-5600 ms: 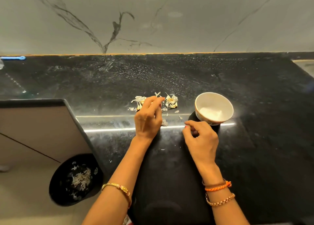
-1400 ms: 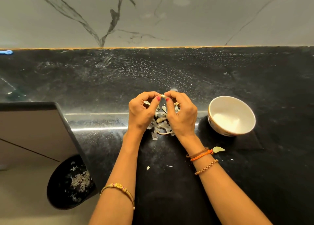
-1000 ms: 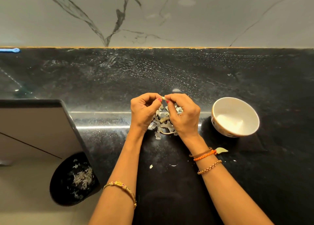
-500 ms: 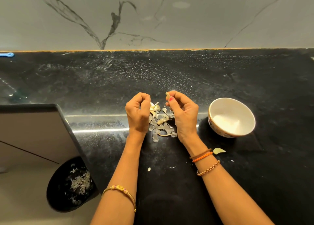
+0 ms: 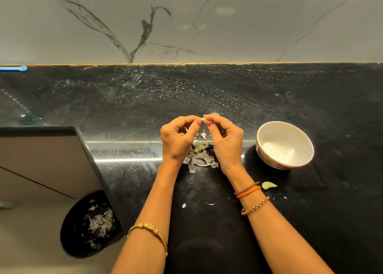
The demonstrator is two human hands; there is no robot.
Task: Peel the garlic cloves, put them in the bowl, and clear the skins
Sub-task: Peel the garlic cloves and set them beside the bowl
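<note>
Above a heap of skins (image 5: 200, 152) on the black tabletop (image 5: 207, 91), left hand (image 5: 177, 140) and right hand (image 5: 224, 141) each keep a pinching grip on one garlic clove (image 5: 204, 120), beside the bowl (image 5: 285, 145).

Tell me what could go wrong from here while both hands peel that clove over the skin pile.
The small pale garlic clove, pinched between the left hand and right hand, could slip into the heap of papery skins below. A loose pale clove lies outside the white ceramic bowl and might get swept away with skins.
</note>
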